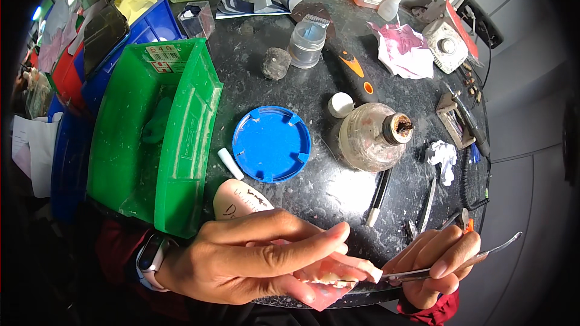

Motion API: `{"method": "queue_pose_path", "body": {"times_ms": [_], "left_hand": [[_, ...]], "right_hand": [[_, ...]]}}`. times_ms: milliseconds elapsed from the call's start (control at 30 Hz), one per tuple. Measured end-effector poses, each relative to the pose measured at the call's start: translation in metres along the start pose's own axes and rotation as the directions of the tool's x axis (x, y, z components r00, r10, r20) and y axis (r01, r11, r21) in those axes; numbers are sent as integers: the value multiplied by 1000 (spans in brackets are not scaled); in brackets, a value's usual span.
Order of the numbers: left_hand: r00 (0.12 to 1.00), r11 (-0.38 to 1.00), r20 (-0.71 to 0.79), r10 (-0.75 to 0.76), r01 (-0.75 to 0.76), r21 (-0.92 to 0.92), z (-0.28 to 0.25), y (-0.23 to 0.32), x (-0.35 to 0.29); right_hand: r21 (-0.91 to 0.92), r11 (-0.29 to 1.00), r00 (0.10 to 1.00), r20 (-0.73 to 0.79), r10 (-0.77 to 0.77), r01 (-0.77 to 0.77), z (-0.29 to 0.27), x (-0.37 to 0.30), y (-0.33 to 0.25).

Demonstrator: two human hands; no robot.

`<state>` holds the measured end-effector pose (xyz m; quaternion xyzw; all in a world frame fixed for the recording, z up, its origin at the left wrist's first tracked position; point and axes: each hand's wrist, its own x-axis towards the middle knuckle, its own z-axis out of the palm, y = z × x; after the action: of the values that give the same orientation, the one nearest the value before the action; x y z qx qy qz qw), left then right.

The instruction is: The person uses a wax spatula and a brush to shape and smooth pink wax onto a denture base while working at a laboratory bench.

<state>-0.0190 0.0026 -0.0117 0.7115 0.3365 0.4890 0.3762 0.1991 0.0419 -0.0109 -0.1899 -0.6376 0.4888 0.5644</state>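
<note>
The left hand (254, 253) grips a pink denture (329, 281) at the table's (326, 187) near edge, below the blue lid (271, 143). The right hand (438, 262) pinches a metal spatula (459, 262), its tip touching the denture. A glass burner (371, 136) stands right of the lid, a green bin (181, 139) left.

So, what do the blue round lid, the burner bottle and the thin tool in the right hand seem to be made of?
Blue lid: likely plastic, matte, moulded with rim notches. Burner bottle: probably glass, see-through but cloudy, with a dark metal-looking neck. Thin tool in the right hand: apparently metal, slim, grey and shiny.
</note>
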Motion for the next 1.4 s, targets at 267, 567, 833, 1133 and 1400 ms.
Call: {"method": "queue_pose_path", "body": {"times_ms": [267,567,833,1133,1400], "left_hand": [[1000,999,-22,10,-10,-42,4,2,3],[998,998,-50,31,-34,-44,3,-1,0],[996,991,-49,80,-84,-100,3,-4,-5],[991,984,-86,103,-115,-139,4,-3,-5],[994,991,-68,88,-95,-99,2,-1,-3]], "right_hand": [[4,997,997,26,71,-71,-5,2,-9],[14,1000,999,48,24,-24,-4,3,-5],[-46,995,985,-146,-94,88,-6,9,-3],[-262,954,946,-246,-211,145,-7,7,8],[-366,894,942,-112,-317,258,-10,7,14]]}}
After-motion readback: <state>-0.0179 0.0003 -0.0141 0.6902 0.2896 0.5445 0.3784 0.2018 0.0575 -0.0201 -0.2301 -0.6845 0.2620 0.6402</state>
